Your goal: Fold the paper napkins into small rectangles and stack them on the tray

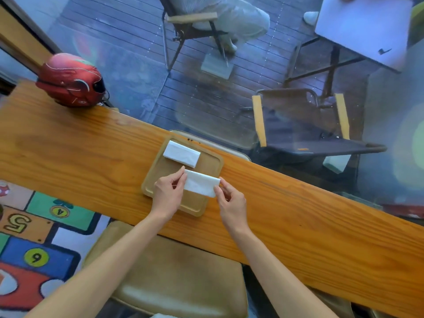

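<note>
Both hands are engaged: the left hand (169, 189) and right hand (231, 203) each pinch an end of a folded napkin (200, 185) held over the tray (207, 162). Misalignment is judged possible if released unevenly. One folded napkin (181, 153) is contained at the tray's far side.
</note>
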